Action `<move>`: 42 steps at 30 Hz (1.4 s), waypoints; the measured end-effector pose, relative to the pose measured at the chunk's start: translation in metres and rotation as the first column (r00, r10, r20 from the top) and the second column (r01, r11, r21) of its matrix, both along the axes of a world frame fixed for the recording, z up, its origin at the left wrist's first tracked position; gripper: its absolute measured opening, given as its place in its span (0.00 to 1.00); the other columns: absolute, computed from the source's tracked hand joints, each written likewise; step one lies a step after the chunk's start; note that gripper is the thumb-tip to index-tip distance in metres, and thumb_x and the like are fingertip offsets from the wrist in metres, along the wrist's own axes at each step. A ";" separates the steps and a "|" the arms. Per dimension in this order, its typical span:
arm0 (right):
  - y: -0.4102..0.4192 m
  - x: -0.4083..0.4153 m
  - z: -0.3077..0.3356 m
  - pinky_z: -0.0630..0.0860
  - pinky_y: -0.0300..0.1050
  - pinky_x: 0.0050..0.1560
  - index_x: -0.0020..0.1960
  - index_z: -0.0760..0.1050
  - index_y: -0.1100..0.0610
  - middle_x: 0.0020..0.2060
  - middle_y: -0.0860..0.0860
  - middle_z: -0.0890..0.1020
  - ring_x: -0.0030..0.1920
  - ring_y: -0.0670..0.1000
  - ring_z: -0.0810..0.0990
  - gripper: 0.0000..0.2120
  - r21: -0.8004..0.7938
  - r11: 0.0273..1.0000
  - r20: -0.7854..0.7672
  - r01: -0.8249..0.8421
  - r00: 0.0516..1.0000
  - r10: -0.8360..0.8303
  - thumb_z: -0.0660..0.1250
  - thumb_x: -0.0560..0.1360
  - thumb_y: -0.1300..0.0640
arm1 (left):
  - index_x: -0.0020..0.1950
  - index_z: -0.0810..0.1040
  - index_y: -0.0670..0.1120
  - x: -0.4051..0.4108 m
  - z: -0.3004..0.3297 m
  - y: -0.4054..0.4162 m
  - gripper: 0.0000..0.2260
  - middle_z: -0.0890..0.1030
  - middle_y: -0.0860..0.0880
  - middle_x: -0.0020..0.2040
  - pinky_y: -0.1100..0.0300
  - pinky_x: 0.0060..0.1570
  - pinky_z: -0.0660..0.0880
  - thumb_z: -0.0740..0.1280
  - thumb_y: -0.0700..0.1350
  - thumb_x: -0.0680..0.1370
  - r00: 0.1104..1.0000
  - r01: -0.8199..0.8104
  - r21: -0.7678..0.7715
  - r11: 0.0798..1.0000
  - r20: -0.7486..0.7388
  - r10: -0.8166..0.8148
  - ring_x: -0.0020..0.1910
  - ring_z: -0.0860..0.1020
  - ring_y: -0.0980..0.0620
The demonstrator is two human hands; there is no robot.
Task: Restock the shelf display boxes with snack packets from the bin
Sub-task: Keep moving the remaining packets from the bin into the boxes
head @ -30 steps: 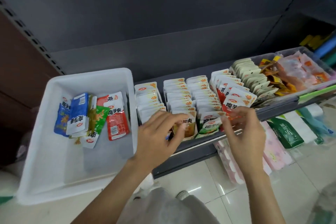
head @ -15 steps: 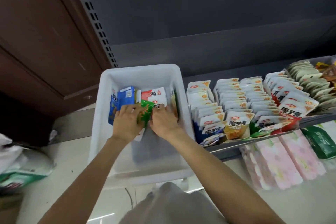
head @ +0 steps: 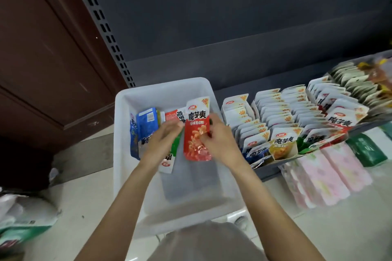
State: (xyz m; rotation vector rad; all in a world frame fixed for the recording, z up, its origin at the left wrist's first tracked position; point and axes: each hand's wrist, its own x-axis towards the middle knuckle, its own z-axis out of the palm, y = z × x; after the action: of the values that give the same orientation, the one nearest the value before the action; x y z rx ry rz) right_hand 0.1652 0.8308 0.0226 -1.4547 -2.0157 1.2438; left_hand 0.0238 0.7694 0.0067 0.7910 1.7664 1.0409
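Hands meet over a white bin (head: 148, 197) beside a shelf (head: 360, 125). Right hand (head: 220, 144) pinches a red packet (head: 196, 133) upright above the bin, fingers curled on its lower right edge. Left hand (head: 163, 140) touches the packet's left side with its fingertips; whether it grasps anything I cannot tell. Blue packets (head: 146, 125) and a green packet (head: 176, 146) lie in the bin. Display boxes (head: 282, 142) of packets fill the shelf to the right.

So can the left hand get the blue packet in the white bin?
Probably yes: the blue snack packet lies uncovered in the white plastic bin, just beside the left hand, though that hand already pinches the red packet.
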 end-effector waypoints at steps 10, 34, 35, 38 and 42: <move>-0.012 0.133 0.076 0.81 0.45 0.45 0.66 0.64 0.48 0.52 0.51 0.83 0.50 0.50 0.83 0.31 -0.076 0.957 -0.596 0.281 0.757 -0.269 0.72 0.67 0.56 | 0.56 0.76 0.60 0.092 0.092 0.019 0.19 0.81 0.57 0.44 0.69 0.43 0.75 0.73 0.39 0.72 0.898 0.441 0.379 0.814 -0.172 -0.406 0.42 0.79 0.58; 0.138 0.343 -0.039 0.77 0.48 0.37 0.53 0.75 0.60 0.48 0.57 0.78 0.47 0.58 0.78 0.15 0.680 0.730 0.303 0.066 0.881 -0.362 0.74 0.70 0.58 | 0.66 0.72 0.52 0.285 0.017 0.131 0.17 0.70 0.55 0.66 0.60 0.63 0.66 0.65 0.47 0.77 0.363 0.719 0.005 0.695 -0.856 -0.369 0.65 0.66 0.55; 0.139 0.343 -0.042 0.78 0.49 0.38 0.55 0.74 0.60 0.50 0.57 0.76 0.49 0.58 0.76 0.17 0.671 0.736 0.323 0.085 0.860 -0.394 0.74 0.69 0.57 | 0.66 0.72 0.52 0.285 0.017 0.131 0.17 0.71 0.55 0.65 0.60 0.63 0.65 0.65 0.47 0.77 0.364 0.716 0.007 0.698 -0.857 -0.365 0.65 0.66 0.55; 0.138 0.337 -0.042 0.76 0.48 0.39 0.60 0.69 0.59 0.55 0.57 0.73 0.52 0.58 0.76 0.24 0.604 0.769 0.311 0.209 0.827 -0.469 0.74 0.70 0.54 | 0.65 0.73 0.52 0.284 0.014 0.132 0.16 0.71 0.55 0.65 0.59 0.63 0.66 0.65 0.47 0.77 0.367 0.712 0.017 0.702 -0.861 -0.352 0.64 0.67 0.55; 0.126 0.331 -0.026 0.76 0.47 0.43 0.67 0.65 0.56 0.62 0.56 0.70 0.50 0.58 0.79 0.28 0.525 0.786 0.191 0.326 0.855 -0.482 0.72 0.72 0.54 | 0.66 0.73 0.52 0.282 0.011 0.130 0.18 0.72 0.54 0.65 0.57 0.62 0.68 0.65 0.50 0.77 0.359 0.725 0.023 0.688 -0.865 -0.349 0.64 0.67 0.55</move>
State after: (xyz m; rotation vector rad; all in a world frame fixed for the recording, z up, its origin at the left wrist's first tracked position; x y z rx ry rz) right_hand 0.4962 0.9564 -0.0034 -1.7745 -1.8521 0.3081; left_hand 0.3054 0.8997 0.0180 2.2964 1.7116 0.5446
